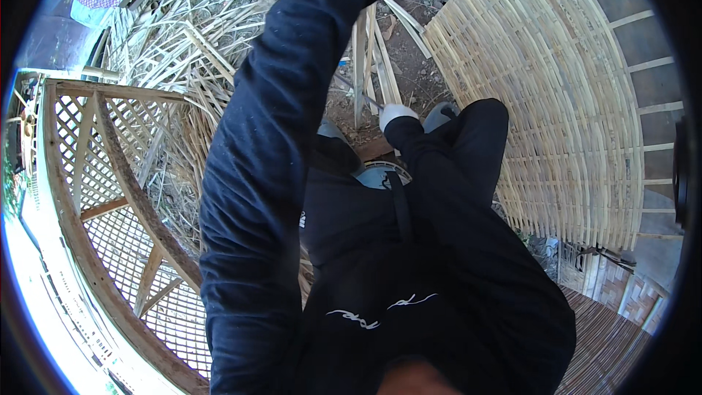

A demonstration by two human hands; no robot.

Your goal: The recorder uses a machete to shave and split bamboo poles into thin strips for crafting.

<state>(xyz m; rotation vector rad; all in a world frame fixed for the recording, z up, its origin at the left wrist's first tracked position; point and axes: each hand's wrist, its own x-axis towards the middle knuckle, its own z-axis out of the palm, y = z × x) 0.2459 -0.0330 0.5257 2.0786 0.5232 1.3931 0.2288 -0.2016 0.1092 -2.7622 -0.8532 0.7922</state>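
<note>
My left arm (pixel 270 139), in a dark sleeve, reaches up across the view. The hand at its end is beyond the top edge. Lower down, between my knees, my right hand (pixel 397 114) wears a pale glove and is closed. From it a thin, dark, blade-like tool (pixel 371 102) points up and to the left; its exact kind is too small to make out. Several split bamboo strips (pixel 385 66) lie just beyond the right hand, their far ends partly hidden behind my left arm.
A large woven bamboo panel (pixel 541 95) stands at my right. Loose bamboo strips (pixel 183 36) are heaped on the ground at the far left. A wooden lattice frame (pixel 121 183) is close on my left. Bare soil (pixel 420 66) shows beyond my shoes.
</note>
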